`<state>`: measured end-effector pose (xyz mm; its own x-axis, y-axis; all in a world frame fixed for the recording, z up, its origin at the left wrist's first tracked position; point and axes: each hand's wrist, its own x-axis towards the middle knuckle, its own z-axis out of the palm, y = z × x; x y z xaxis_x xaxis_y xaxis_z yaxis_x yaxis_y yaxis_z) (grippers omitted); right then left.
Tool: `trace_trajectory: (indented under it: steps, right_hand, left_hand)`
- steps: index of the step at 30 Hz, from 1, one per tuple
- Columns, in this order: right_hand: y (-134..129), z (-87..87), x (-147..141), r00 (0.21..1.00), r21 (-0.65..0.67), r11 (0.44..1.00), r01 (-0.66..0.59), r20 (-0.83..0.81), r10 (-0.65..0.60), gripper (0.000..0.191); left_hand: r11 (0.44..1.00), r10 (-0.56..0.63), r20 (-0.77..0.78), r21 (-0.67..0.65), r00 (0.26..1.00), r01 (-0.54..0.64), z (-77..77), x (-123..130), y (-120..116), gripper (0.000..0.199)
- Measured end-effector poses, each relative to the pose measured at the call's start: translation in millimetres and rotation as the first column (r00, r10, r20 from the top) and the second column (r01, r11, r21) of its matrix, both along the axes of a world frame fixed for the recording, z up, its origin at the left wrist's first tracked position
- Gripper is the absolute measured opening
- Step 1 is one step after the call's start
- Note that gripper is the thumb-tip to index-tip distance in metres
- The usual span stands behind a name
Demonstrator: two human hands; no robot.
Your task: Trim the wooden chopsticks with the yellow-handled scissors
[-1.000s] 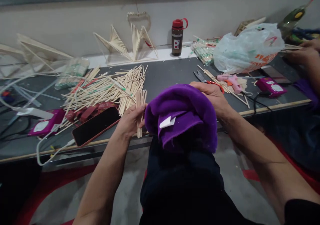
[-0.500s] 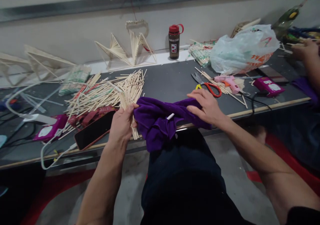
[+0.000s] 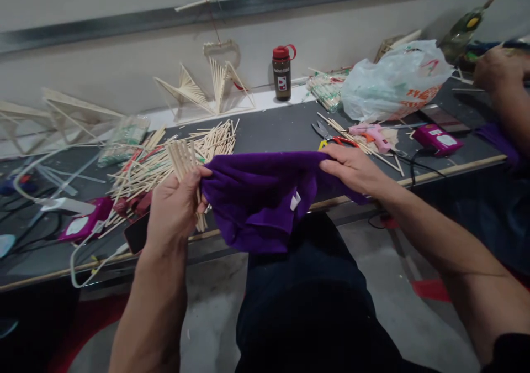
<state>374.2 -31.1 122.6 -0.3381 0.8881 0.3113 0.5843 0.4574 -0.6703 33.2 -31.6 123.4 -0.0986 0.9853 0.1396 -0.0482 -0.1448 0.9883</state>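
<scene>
Stretched between both hands is a purple cloth (image 3: 256, 196), hanging in folds over the table's front edge and my lap. A small white tag (image 3: 295, 200) shows on it. My left hand (image 3: 176, 201) is closed round a bundle of thin wooden sticks (image 3: 181, 160), and its thumb and fingers also pinch the cloth's left corner. At the other end, my right hand (image 3: 351, 166) grips the cloth's upper right edge. Just beyond that hand lie scissors (image 3: 325, 131) with red and yellow handles, partly covered by it.
A pile of loose sticks (image 3: 215, 141) and a phone (image 3: 136, 235) lie to the left. Farther back stand a bottle (image 3: 282, 74) and a plastic bag (image 3: 393, 83). A pink glue gun (image 3: 375, 134) and purple box (image 3: 438, 139) lie right. Another person's hand (image 3: 499, 69) is at far right.
My right hand has closed on the cloth, where before it rested on it with fingers spread. The cloth is lifted and pulled wider, and my left hand has moved left with the sticks.
</scene>
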Motion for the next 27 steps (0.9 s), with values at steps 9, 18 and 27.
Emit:
trace_trajectory:
  steps: [9, 18, 27]
  right_hand:
    - [20.9, 7.2, -7.9, 0.987, -0.423, 0.904, -0.062, -0.159, -0.006, 0.016]
    - [4.8, -31.1, -17.3, 0.979, -0.187, 0.979, 0.083, 0.199, -0.045, 0.043]
    - [-96.7, -8.5, 92.8, 0.971, -0.207, 0.949, 0.237, 0.020, -0.238, 0.033]
  left_hand:
    - [0.993, -0.004, -0.038, 0.116, 0.999, 0.009, 33.4, 3.0, 6.2, 0.016]
    - [0.995, -0.103, -0.003, 0.009, 0.995, 0.104, 22.9, 24.6, -1.7, 0.024]
    - [0.962, -0.252, -0.057, -0.126, 0.966, 0.244, 36.7, 104.6, -53.0, 0.012]
